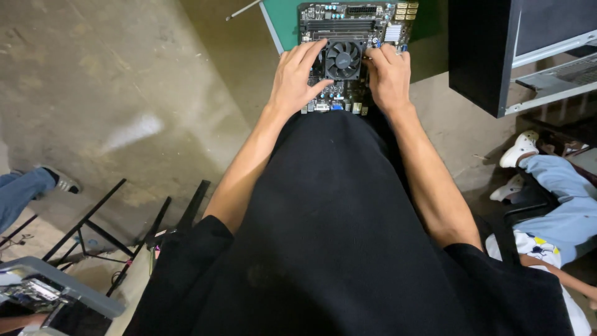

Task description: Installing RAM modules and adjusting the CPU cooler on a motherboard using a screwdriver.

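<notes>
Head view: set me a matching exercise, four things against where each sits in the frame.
Things:
1. cooling fan
2. left hand
3. black computer case
4. folded black stand

Places:
A. lower left, on the concrete floor
B. middle of the motherboard, between both hands
C. upper right, beside the green mat
D. on the fan's left side

Pairs: 1-B, 2-D, 3-C, 4-A

- dark green rectangular circuit board [348, 25]: top edge cut off by frame, near edge hidden behind black shirt [336, 236]
- left hand [300, 74], right hand [388, 76] cover the black square fan's [344, 60] sides
- board components too small to tell
</notes>
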